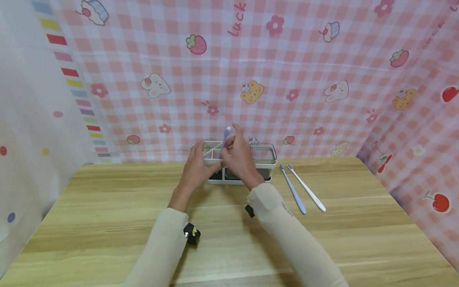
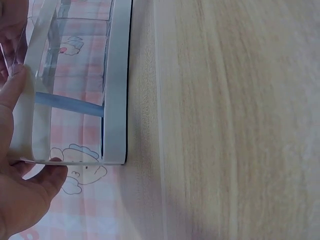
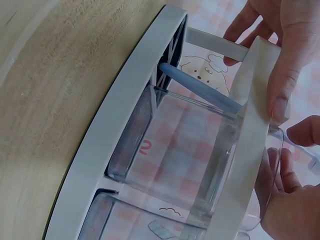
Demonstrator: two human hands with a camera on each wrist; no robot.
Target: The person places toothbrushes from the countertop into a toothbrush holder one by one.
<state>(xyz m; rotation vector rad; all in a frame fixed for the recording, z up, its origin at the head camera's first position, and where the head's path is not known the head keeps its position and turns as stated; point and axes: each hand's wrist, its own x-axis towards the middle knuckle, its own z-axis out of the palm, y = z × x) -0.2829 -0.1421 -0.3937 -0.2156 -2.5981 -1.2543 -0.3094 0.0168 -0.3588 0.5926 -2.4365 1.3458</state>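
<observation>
A white toothbrush holder (image 1: 233,182) stands at the back of the table, against the cloth. At its left end my left hand (image 1: 195,169) grips the upper rim, thumb in front and fingers round the end. A blue-purple toothbrush (image 3: 200,90) leans in the left part of the holder, handle end down and head up. My right hand (image 1: 241,157) pinches it near the head between thumb and curled fingers, with one finger raised. Clear cups (image 3: 165,150) sit in the frame beside the toothbrush. Part of the right hand shows through clear plastic in the right wrist view.
Right of the holder, a blue toothbrush (image 1: 293,189) and a white toothbrush (image 1: 307,188) lie side by side on the wooden table (image 1: 107,223). Pink checked cloth (image 1: 215,71) hangs directly behind the holder and along the right side.
</observation>
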